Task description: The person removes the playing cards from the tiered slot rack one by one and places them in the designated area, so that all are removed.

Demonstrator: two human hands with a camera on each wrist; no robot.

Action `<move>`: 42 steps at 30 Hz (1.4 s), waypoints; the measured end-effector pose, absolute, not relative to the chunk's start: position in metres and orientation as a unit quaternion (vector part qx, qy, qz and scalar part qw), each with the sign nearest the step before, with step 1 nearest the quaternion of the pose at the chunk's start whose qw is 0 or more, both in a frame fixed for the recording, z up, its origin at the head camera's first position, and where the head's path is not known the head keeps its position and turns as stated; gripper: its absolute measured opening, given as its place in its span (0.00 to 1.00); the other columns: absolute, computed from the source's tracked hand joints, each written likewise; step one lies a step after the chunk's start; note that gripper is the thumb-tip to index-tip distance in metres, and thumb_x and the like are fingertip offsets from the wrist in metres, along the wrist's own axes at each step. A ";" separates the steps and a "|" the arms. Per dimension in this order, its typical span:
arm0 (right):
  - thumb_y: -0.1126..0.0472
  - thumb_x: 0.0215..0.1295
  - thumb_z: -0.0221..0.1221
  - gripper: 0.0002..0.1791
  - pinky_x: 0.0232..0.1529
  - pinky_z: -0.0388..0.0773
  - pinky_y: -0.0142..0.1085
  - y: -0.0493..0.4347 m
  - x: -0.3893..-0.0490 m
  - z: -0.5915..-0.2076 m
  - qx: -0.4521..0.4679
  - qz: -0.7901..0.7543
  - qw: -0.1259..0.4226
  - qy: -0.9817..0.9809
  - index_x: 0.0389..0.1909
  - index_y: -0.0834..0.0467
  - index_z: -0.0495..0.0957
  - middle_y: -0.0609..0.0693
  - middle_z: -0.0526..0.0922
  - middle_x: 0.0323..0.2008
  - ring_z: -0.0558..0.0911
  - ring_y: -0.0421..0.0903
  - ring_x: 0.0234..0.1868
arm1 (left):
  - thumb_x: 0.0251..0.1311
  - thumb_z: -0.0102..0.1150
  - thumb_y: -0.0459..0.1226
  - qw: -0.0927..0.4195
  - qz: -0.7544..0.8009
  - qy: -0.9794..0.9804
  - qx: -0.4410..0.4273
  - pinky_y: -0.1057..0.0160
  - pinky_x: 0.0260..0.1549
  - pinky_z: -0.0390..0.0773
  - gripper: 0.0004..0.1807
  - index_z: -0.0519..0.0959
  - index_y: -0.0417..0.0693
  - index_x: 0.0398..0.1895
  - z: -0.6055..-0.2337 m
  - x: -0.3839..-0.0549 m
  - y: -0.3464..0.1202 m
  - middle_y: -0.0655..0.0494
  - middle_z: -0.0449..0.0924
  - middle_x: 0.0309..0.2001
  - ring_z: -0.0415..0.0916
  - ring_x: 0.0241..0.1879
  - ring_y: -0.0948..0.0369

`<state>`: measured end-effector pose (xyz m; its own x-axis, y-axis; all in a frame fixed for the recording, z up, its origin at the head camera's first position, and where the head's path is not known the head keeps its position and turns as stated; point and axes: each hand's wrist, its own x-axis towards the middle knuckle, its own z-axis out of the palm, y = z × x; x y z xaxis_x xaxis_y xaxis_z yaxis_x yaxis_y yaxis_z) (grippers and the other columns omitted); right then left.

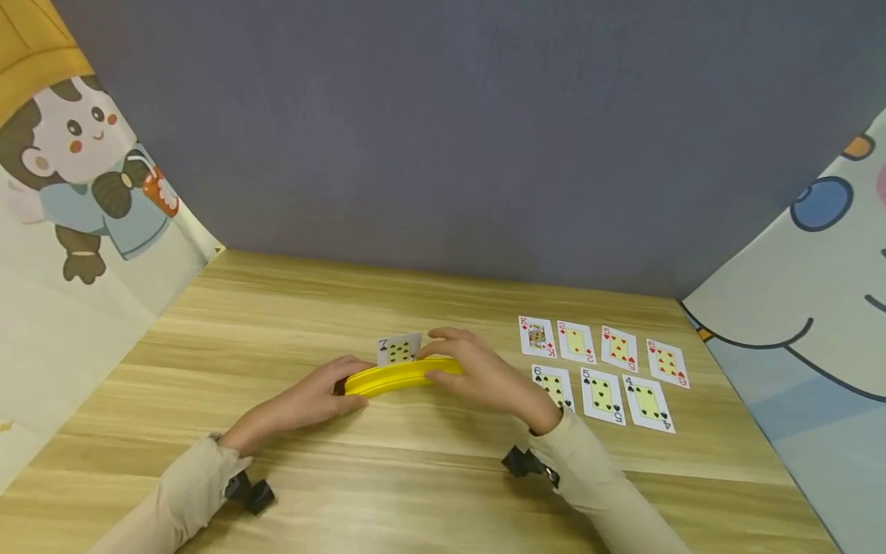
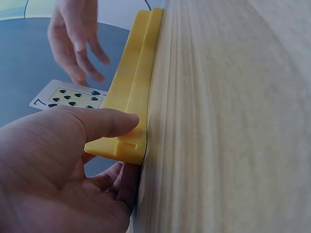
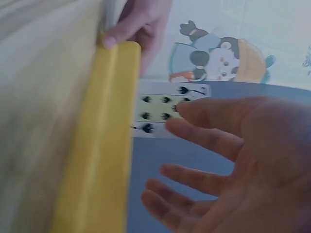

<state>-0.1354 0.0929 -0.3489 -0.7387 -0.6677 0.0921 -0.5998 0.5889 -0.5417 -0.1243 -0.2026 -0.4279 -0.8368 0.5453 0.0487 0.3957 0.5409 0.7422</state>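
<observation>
A curved yellow card holder (image 1: pixel 398 376) stands on the table in front of the person. Its left end is gripped by the left hand (image 1: pixel 314 396), with the thumb on the near face, as the left wrist view shows. Upright in the holder is a seven of spades (image 1: pixel 399 351), its lower edge hidden. The right hand (image 1: pixel 481 375) hovers at the holder's right end beside the card. In the right wrist view its fingers (image 3: pixel 194 179) are spread and loosely bent with nothing between them, and the thumb and forefinger overlap the card (image 3: pixel 158 104).
To the right, face-up cards lie in two rows. The back row has a king of diamonds (image 1: pixel 537 337), a two of diamonds (image 1: pixel 576 342) and two hearts cards; the front row has a six, a five (image 1: pixel 603 396) and a four of spades (image 1: pixel 648 403). A grey wall (image 1: pixel 443 154) rises behind.
</observation>
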 end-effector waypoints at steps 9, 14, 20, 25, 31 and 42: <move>0.65 0.67 0.63 0.20 0.58 0.75 0.48 0.082 -0.145 -0.372 -0.365 -0.373 0.087 0.848 0.60 0.61 0.77 0.53 0.77 0.62 0.74 0.51 0.64 | 0.66 0.63 0.40 0.093 0.400 0.870 0.274 0.59 0.47 0.73 0.26 0.73 0.47 0.66 -0.429 -0.122 -0.205 0.57 0.75 0.53 0.72 0.45 0.60; 0.66 0.66 0.63 0.20 0.57 0.77 0.45 0.081 -0.142 -0.371 -0.354 -0.378 0.074 0.852 0.59 0.61 0.78 0.54 0.78 0.61 0.75 0.52 0.61 | 0.66 0.63 0.39 0.087 0.399 0.870 0.276 0.59 0.47 0.73 0.25 0.73 0.47 0.66 -0.430 -0.122 -0.203 0.58 0.76 0.52 0.72 0.45 0.60; 0.66 0.66 0.64 0.14 0.51 0.79 0.42 0.081 -0.142 -0.371 -0.357 -0.419 -0.011 0.835 0.52 0.61 0.81 0.52 0.83 0.51 0.79 0.46 0.53 | 0.65 0.64 0.38 0.078 0.401 0.868 0.283 0.60 0.46 0.73 0.26 0.74 0.45 0.66 -0.429 -0.123 -0.202 0.55 0.77 0.51 0.72 0.45 0.59; 0.63 0.67 0.64 0.06 0.42 0.81 0.37 0.081 -0.142 -0.371 -0.357 -0.482 -0.108 0.793 0.42 0.61 0.83 0.49 0.85 0.39 0.82 0.42 0.39 | 0.65 0.65 0.39 0.077 0.400 0.869 0.280 0.60 0.45 0.73 0.26 0.74 0.45 0.66 -0.428 -0.123 -0.201 0.53 0.77 0.51 0.72 0.45 0.59; 0.71 0.67 0.61 0.08 0.38 0.82 0.35 0.081 -0.142 -0.369 -0.351 -0.495 -0.141 0.782 0.43 0.61 0.85 0.51 0.85 0.40 0.82 0.44 0.36 | 0.64 0.65 0.38 0.075 0.403 0.868 0.281 0.60 0.45 0.72 0.26 0.75 0.44 0.65 -0.426 -0.122 -0.201 0.54 0.77 0.50 0.71 0.44 0.59; 0.72 0.69 0.57 0.13 0.26 0.70 0.31 0.096 -0.127 -0.343 -0.318 -0.530 -0.121 0.777 0.48 0.57 0.85 0.50 0.81 0.45 0.72 0.43 0.26 | 0.65 0.64 0.37 0.071 0.399 0.868 0.286 0.62 0.42 0.71 0.25 0.75 0.44 0.64 -0.425 -0.121 -0.203 0.55 0.76 0.47 0.70 0.41 0.60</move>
<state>-0.1270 0.0957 -0.3429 -0.7678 -0.3658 0.5261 -0.6232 0.2358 -0.7456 -0.1214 -0.2030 -0.4246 -0.8259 0.5540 0.1051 0.4406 0.5178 0.7333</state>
